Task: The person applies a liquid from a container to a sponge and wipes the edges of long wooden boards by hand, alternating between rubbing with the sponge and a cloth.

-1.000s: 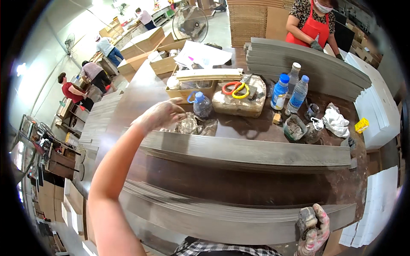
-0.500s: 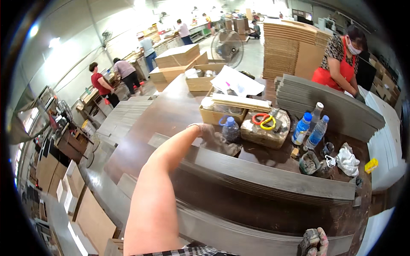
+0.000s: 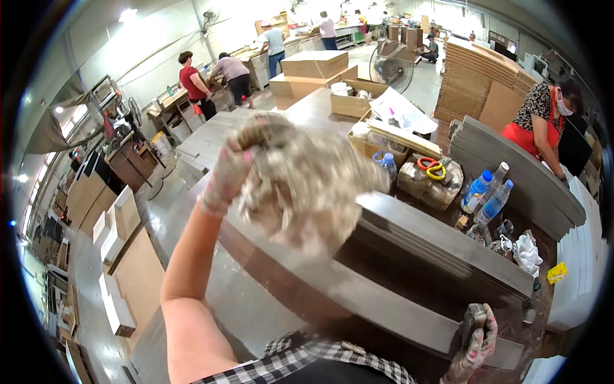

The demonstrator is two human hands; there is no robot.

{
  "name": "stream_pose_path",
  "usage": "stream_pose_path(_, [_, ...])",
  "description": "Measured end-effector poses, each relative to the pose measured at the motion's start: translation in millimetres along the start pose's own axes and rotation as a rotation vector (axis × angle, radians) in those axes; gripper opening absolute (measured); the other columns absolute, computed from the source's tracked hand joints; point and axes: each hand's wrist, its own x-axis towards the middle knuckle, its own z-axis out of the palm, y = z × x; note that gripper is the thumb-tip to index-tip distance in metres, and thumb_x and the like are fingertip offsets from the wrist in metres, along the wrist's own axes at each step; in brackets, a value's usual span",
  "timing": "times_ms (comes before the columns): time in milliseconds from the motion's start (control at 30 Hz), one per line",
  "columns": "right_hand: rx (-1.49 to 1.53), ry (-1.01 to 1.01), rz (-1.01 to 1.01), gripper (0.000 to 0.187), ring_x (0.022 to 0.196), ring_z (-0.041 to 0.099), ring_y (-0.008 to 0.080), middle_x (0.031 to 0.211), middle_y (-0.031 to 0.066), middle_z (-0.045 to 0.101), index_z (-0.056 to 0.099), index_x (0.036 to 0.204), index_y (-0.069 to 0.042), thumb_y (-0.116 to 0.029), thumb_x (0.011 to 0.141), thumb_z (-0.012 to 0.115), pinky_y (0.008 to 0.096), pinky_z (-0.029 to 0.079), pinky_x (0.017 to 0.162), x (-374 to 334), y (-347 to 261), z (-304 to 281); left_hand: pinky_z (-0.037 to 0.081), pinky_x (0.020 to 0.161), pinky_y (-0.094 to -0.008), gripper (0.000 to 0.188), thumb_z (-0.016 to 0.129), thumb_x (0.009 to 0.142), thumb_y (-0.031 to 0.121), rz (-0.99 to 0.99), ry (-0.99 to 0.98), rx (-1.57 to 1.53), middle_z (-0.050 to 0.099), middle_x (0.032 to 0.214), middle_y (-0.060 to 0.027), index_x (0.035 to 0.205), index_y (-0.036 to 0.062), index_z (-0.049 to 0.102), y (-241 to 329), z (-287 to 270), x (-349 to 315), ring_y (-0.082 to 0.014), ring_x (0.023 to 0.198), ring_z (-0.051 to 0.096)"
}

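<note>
Left grip: I see the gloved left hand (image 3: 231, 165) clenched on a crumpled rag (image 3: 307, 189), its fingers bunching the upper left part.
Rag: held up in front of the chest, blurred, hanging loose to the right of the fist; from my feed it overlaps the grey boards (image 3: 451, 240) behind it.
Right grip: my view has the stained right hand (image 3: 478, 345) curled around a dark block (image 3: 472, 319), upright, at the right end of the near board stack (image 3: 390, 308); I cannot tell whether it touches the boards.
Tabletop: dark brown (image 3: 390, 265), showing between the two stacks.
Behind the boards: scissors (image 3: 432, 168) with red and yellow handles lie on a grimy bundle (image 3: 428, 187); a blue-capped bottle (image 3: 476, 192) stands to the right.
Right edge: I make out a white cloth (image 3: 527, 254) near a yellow box (image 3: 557, 273).
Far right: a co-worker (image 3: 540, 125) in a red apron bends behind tall stacked panels (image 3: 515, 176).
</note>
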Motion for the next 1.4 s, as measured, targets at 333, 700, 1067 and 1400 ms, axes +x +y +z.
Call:
stream_pose_path(333, [-0.038, -0.081, -0.080, 0.050, 0.124, 0.056, 0.0245, 0.140, 0.0160, 0.055, 0.049, 0.140, 0.005, -0.026, 0.101, 0.052, 0.0372, 0.043, 0.107, -2.0, 13.5, -11.6, 0.044, 0.109, -0.0501, 0.065, 0.078, 0.074, 0.019, 0.237, -0.322, 0.890, 0.057, 0.139, -0.0144, 0.137, 0.0203, 0.060, -30.1, 112.0, -153.8, -0.0370, 0.131, 0.052])
stream_pose_path(700, [-0.172, -0.026, 0.018, 0.049, 0.117, 0.059, 0.0209, 0.134, 0.0126, 0.059, 0.052, 0.139, 0.002, -0.031, 0.102, 0.050, 0.0315, 0.047, 0.096, 1.6, 0.2, 6.0, 0.053, 0.091, -0.0405, 0.020, 0.063, 0.087, 0.009, -0.081, 0.437, 1.206, 0.071, 0.107, -0.0198, 0.103, 0.0033, 0.074, -147.5, -180.6, -179.6, -0.0363, 0.099, 0.068])
stream_pose_path(1067, [-0.634, -0.205, 0.013, 0.053, 0.114, 0.061, 0.0192, 0.130, 0.0122, 0.064, 0.058, 0.137, -0.001, -0.024, 0.089, 0.061, 0.0324, 0.047, 0.099, 18.2, -64.9, 226.8, 0.058, 0.077, -0.0359, 0.048, 0.078, 0.074, 0.022, 0.357, -0.088, 0.649, 0.069, 0.118, -0.0130, 0.119, 0.0087, 0.068, -138.1, -127.6, -226.1, -0.0250, 0.088, 0.071])
stream_pose_path(1400, [-0.776, -0.930, -0.393, 0.043, 0.108, 0.067, 0.0295, 0.115, 0.0155, 0.071, 0.068, 0.120, -0.006, -0.022, 0.081, 0.076, 0.0379, 0.051, 0.097, 48.8, -9.1, 473.2, 0.060, 0.067, -0.0379, 0.065, 0.083, 0.075, 0.022, 0.343, -0.150, 0.396, 0.059, 0.136, -0.0224, 0.131, 0.0003, 0.058, -154.3, -86.8, -205.6, -0.0334, 0.089, 0.073])
